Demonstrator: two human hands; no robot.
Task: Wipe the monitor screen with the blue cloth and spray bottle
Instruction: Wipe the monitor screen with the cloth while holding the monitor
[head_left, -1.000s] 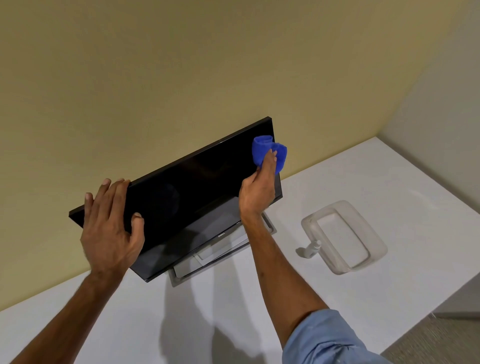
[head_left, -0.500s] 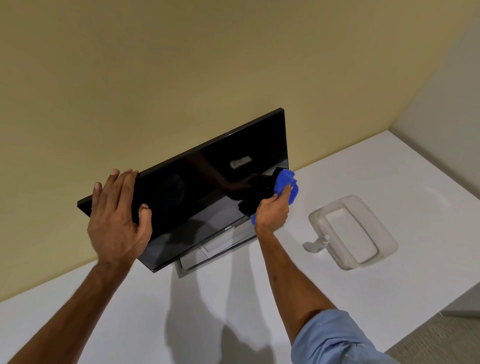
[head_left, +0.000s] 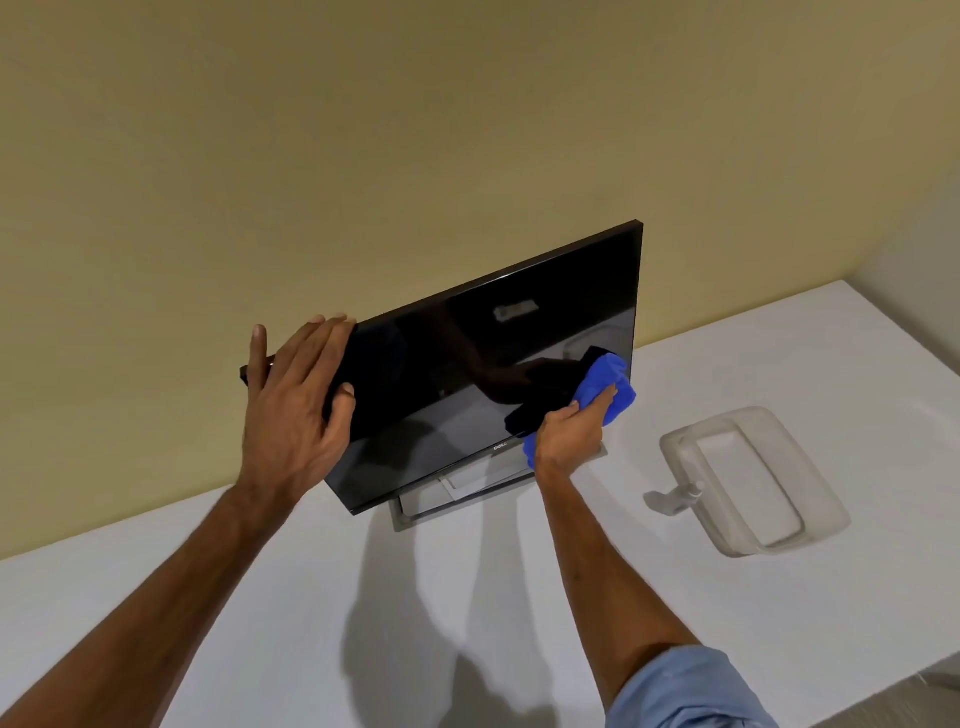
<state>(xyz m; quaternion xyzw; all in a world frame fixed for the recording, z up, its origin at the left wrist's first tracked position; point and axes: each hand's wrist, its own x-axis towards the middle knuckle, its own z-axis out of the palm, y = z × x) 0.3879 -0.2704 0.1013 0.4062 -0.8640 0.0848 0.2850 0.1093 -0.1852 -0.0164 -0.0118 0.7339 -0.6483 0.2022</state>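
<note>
At the bottom right of the frame, nearest the camera, a light blue sleeve (head_left: 685, 691) covered the upper part of the right arm, and both bare forearms reached up and away over the white table (head_left: 519, 623), throwing shadows on it. The left hand (head_left: 296, 405), left of centre, lay spread over the upper left corner of the monitor (head_left: 467, 374), fingers over the top edge and thumb on the dark glass, gripping that corner. The right hand (head_left: 571, 434), just right of centre, was closed on the blue cloth (head_left: 608, 389) and pressed it against the lower right part of the screen, by the right edge; the cloth bunched out above the fingers and a small fold showed below the wrist. The screen was black and glossy, mirroring the hand and cloth, and it sat tilted in the frame, its right corner highest. Under it the grey stand base (head_left: 457, 499) rested on the table. To the right, well apart from the monitor, lay a clear plastic tray (head_left: 810, 467), and the spray bottle (head_left: 675, 499) lay on its side touching the tray's left rim. Behind everything rose a yellow wall (head_left: 363, 156)
</note>
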